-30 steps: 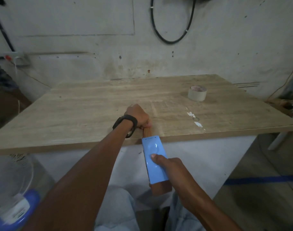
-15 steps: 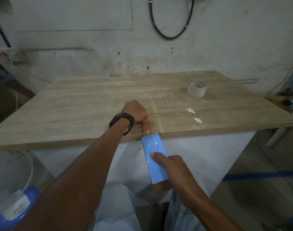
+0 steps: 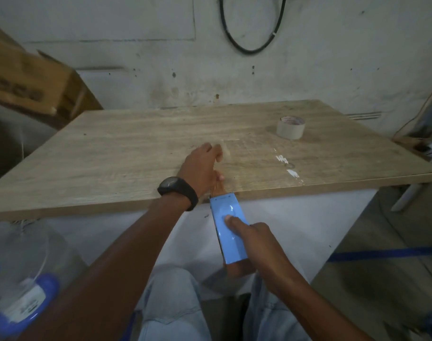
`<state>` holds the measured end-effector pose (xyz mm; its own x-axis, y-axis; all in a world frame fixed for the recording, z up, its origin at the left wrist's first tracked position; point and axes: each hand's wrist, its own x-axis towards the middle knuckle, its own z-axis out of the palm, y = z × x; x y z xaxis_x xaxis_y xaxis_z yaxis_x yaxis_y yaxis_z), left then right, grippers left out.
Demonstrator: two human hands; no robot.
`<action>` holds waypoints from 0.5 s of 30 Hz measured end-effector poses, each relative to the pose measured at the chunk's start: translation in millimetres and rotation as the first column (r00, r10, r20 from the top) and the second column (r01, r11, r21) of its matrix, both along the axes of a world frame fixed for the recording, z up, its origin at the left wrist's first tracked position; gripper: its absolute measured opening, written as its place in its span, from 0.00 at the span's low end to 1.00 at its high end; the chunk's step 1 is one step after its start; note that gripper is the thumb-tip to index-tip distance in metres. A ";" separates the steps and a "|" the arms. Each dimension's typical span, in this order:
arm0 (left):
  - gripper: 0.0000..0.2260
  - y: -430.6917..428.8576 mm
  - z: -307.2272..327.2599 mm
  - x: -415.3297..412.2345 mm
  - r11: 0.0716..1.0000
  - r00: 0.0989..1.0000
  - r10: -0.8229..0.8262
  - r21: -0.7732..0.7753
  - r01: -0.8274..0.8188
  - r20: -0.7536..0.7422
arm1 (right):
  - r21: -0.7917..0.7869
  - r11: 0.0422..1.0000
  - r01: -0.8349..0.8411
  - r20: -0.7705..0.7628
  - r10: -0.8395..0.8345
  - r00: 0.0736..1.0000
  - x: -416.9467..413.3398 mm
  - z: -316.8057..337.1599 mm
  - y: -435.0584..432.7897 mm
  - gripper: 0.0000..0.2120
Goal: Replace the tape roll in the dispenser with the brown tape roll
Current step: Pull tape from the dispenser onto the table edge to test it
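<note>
The blue dispenser (image 3: 229, 231) is held in front of the near edge of the table (image 3: 126, 153), below the tabletop level. Its long axis runs from the table edge down and back toward the person's lap, tilted slightly to the right. The right hand (image 3: 253, 238) grips it around the lower part, with one fingertip pressed on the raised round patch on its top face.

A short brown strip of tape (image 3: 218, 187) leads from the dispenser's upper end onto the table edge. The left hand (image 3: 202, 166) rests over that strip at the edge, thumb down on it and the other fingers spread loosely forward; it is not closed round anything that can be seen. A black watch (image 3: 178, 191) sits on that wrist.

The brown roll itself is not visible (presumably inside the dispenser body, given the brown strip coming out of it). A pale tape roll (image 3: 290, 127) stands on its flat side far right on the table, well apart from both hands; the right hand is the nearer to it.

Judgement: the swap looks largely done, and the current step appears to be a test pull or tear. That move depends on the dispenser lying directly toward the person from the pinned tape end, so the pull would run along the dispenser's long axis.
</note>
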<state>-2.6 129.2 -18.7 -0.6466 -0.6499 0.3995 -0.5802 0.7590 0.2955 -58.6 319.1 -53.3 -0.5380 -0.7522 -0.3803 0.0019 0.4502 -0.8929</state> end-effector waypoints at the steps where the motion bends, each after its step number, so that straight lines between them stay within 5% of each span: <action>1: 0.06 2.4 -1.9 1.5 1.000 0.997 -0.013 -0.023 0.015 0.070 | 0.007 1.000 -0.002 0.009 0.002 1.000 -0.1 1.3 -0.5 0.33; 12: 0.23 -1.0 -13.9 23.1 0.984 0.959 -0.171 0.098 0.152 0.225 | 0.089 0.996 0.020 -0.168 -0.005 0.986 14.0 11.0 -3.2 0.30; 15: 0.18 3.6 -17.0 14.6 0.988 0.919 -0.155 0.070 0.139 0.362 | 0.105 0.994 0.027 -0.169 -0.009 0.986 19.2 18.7 -3.5 0.32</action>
